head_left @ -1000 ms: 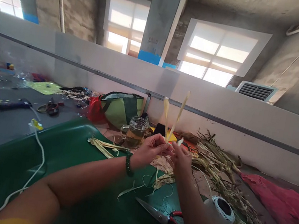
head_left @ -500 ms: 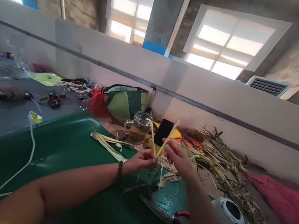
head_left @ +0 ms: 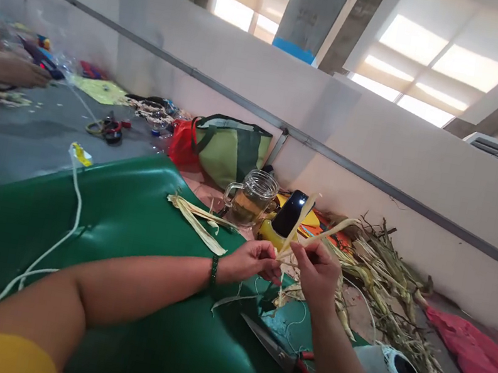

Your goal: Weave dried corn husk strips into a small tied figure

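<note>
— So what are the hands doing?

— Both pinch the same pale straw strips. The left hand has its fingers closed tight on the bottom part. The right hand nips them just beside it, fingers curled in. The two hands almost touch.

— What do the strips look like?

— They are thin, dry and light yellow. Two ends stick up and spread apart like a V, above the green mat.

— What lies close by?

— Scissors lie on the mat below the hands. A glass mug, a black phone and a heap of dry stalks sit behind.

— Any words to read?

— None that can be read.
</note>
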A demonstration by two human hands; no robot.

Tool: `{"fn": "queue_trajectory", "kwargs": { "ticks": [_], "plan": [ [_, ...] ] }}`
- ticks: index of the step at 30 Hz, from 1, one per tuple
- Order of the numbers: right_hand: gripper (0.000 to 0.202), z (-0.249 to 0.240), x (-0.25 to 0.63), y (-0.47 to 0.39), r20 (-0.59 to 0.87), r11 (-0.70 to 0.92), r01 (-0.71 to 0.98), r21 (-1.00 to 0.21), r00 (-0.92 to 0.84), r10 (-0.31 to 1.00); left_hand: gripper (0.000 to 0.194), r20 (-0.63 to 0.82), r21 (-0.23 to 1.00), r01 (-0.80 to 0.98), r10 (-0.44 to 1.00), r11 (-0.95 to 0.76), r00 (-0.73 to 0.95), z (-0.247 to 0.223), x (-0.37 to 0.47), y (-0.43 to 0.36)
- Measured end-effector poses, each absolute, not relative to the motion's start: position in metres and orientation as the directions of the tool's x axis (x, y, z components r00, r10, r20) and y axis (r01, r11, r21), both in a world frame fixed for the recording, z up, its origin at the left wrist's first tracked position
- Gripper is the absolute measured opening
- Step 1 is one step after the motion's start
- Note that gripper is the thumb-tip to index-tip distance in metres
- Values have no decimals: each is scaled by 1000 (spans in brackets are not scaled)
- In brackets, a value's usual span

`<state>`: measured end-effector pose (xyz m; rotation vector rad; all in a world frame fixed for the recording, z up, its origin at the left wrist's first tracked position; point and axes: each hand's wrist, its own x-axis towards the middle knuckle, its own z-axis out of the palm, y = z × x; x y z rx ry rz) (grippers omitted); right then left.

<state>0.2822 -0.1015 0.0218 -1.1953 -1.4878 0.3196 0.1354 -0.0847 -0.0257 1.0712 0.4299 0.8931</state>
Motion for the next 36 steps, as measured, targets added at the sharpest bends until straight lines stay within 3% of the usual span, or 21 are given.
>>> {"fn": "queue_trajectory", "kwargs": {
  "ticks": [3,10,16,23,30,32,36],
  "plan": [
    [34,19,280,-100,518,412,439,-798,152,842,52,98,879,-436,822,193,561,-28,138,-84],
    [34,28,279,-106,361,372,215,-903,-88,928,54,153,850,-513,879,116,452,-23,132,-73],
    [22,33,279,-114,530,496,371,-785,-11,848,53,171,835,-541,887,100,428,-25,131,-69],
    [33,45,281,-115,480,512,442,-737,-192,856,50,199,852,-515,858,87,474,-29,132,-73],
    [15,37,284,-114,680,670,528,-522,-217,701,52,226,869,-493,858,36,461,-27,133,-69],
    [14,31,281,-117,764,709,608,-357,-247,596,54,235,859,-513,882,9,410,-25,133,-66],
    [16,25,269,-126,808,746,653,129,-506,304,53,262,866,-496,902,-63,343,-21,131,-65]
  ]
}}
